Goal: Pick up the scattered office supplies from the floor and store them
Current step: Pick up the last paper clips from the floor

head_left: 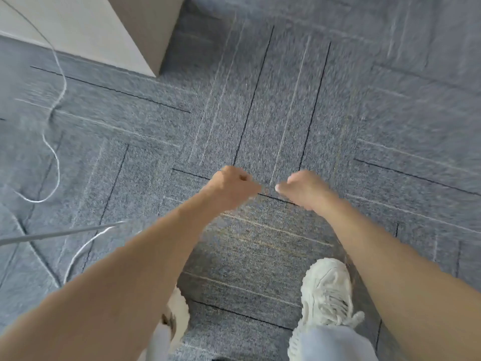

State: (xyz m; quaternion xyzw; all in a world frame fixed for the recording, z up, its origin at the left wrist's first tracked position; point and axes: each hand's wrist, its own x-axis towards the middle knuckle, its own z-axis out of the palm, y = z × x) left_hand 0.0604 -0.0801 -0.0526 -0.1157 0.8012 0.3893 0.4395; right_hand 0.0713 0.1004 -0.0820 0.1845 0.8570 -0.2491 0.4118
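Over the grey carpet (260, 121) now: my left hand (231, 188) fisted, nothing visible inside; right hand (304, 190) just beside it, fingers hidden, so I can't tell its grip.

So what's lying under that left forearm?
Beneath the left forearm, a white cable and a thin grey rod run across the carpet, and the left shoe peeks out. Where they continue is covered.

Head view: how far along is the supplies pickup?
Done: cannot judge; nothing scattered shows on this patch of carpet. In hand: left hand and right hand hang curled over it, nothing visibly held, though blur hides the fingers. Left: cannot tell from here; only a white cable and a sneaker lie nearby.
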